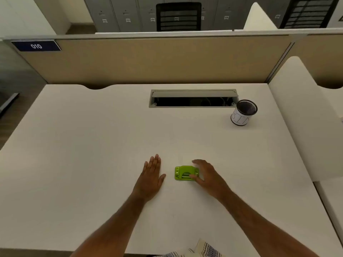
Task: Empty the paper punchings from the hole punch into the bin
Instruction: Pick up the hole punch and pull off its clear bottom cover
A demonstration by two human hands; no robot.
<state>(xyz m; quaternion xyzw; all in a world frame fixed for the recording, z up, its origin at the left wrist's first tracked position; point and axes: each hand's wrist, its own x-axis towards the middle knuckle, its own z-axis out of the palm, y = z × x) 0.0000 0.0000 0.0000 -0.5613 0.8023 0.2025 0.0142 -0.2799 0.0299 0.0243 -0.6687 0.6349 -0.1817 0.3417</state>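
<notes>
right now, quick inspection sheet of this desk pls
surface: white desk, mostly bare
job's things: green hole punch near front centre; mesh bin upright, far right, apart from it
clutter: nothing seen
hands: left hand flat on desk, open; right hand open, fingers touching the punch's right end, not lifting it
cables: dark shapes in the open cable tray, too dim to tell
surroundings: divider panel with 010 label, lockers and chair behind
</notes>
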